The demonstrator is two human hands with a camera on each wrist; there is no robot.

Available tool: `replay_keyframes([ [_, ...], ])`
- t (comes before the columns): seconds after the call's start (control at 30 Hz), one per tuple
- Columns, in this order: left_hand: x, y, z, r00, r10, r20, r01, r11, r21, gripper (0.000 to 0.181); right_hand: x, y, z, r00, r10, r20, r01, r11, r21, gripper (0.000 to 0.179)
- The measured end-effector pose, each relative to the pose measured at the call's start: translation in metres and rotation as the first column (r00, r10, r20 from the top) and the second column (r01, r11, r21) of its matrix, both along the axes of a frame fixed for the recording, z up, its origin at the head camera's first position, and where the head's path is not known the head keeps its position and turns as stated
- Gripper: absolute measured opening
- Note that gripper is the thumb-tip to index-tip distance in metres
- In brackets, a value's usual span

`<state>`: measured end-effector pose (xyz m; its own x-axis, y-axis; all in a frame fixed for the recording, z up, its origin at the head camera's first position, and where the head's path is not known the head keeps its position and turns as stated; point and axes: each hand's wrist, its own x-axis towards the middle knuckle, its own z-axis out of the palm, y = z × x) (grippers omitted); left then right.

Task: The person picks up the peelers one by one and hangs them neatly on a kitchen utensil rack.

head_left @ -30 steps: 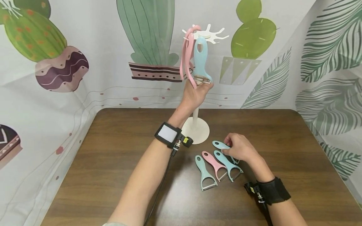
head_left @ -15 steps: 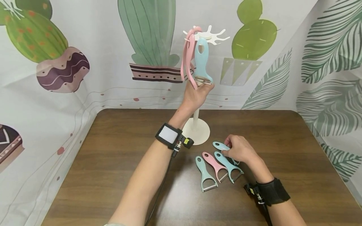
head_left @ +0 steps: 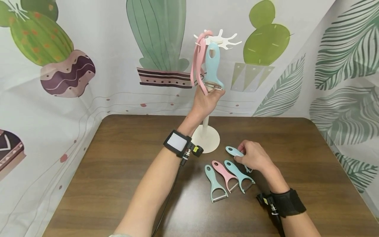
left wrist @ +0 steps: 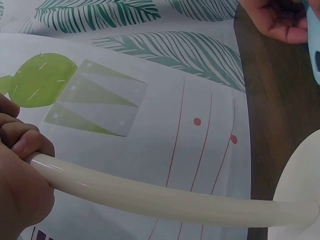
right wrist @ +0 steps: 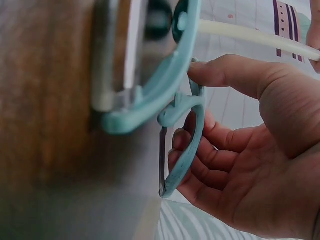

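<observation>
In the head view my left hand point(head_left: 205, 103) grips the pole of a white stand point(head_left: 211, 141) high up, below its branching top. The left wrist view shows the fingers curled round that pole point(left wrist: 150, 192). Two pink peelers point(head_left: 201, 54) and one light blue peeler point(head_left: 212, 64) hang from the branches. Over the table my right hand point(head_left: 255, 156) pinches another light blue peeler point(head_left: 234, 151) between thumb and fingers, its handle end towards the stand. The right wrist view shows this peeler's head point(right wrist: 199, 127) tilted up on edge beside the fingers.
On the brown table point(head_left: 133, 158) lie a green peeler point(head_left: 212, 179), a pink peeler point(head_left: 222, 171) and a blue peeler point(head_left: 237, 171), side by side, left of my right hand. A printed cactus cloth point(head_left: 112, 59) hangs behind the table. A cable point(head_left: 168, 194) runs along my left forearm.
The light blue peeler in my right hand has shifted slightly right and away from the blue one beside it. My left hand keeps its hold on the pole.
</observation>
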<state>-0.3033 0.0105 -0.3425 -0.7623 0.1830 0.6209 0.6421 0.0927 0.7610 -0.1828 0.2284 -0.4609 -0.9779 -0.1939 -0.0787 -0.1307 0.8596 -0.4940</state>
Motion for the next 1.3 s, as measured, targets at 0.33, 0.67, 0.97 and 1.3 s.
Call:
replay_keyframes([
  [0.33,0.001,-0.001,0.000,1.000,-0.003,0.024,0.003,1.000,-0.002,0.031,0.002,-0.002,0.010,0.998,-0.007,-0.055,0.005,1.000,-0.022,0.026],
  [0.67,0.001,0.001,0.000,0.999,-0.010,0.051,0.008,1.000,0.023,0.027,0.005,-0.011,0.029,0.987,-0.004,-0.163,-0.008,0.998,-0.070,0.026],
  [0.97,0.002,0.001,0.000,0.998,0.006,0.057,-0.006,1.000,0.007,0.026,0.012,-0.023,0.052,0.969,-0.050,-0.243,0.017,0.991,-0.134,0.028],
  [1.3,0.003,0.000,-0.003,0.998,0.012,0.057,-0.014,1.000,0.026,0.026,0.012,-0.037,0.074,0.934,-0.118,-0.337,0.028,0.965,-0.261,0.028],
])
